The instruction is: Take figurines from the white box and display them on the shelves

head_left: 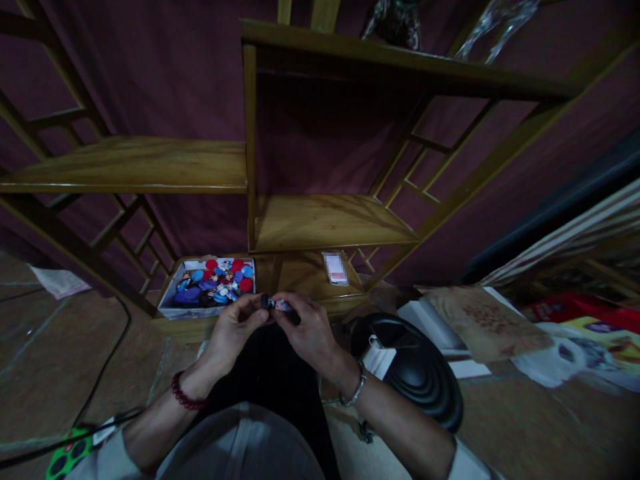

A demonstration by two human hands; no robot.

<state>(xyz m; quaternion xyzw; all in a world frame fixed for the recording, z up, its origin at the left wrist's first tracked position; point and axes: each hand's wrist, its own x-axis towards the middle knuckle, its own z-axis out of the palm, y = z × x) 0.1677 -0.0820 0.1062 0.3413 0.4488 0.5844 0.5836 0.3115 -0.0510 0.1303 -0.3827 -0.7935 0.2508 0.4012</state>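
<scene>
Between my two hands, above my lap, is a small figurine (281,305) lying on its side, its body pink and pale with a dark round end piece (265,301). The fingers of my left hand (234,333) pinch the dark end. My right hand (309,331) is closed around the other end of the figurine, hiding part of it. Just beyond my left hand, a white open box (167,308) sits on the bottom shelf, filled with several small figures and round red, blue and purple pieces (215,283).
A phone (336,268) lies on the bottom shelf (287,277) of the wooden shelf unit. To my right stand a black ridged round object (425,380) and flat cardboard (483,323). On the left floor are cables (113,350) and a green power strip (70,453).
</scene>
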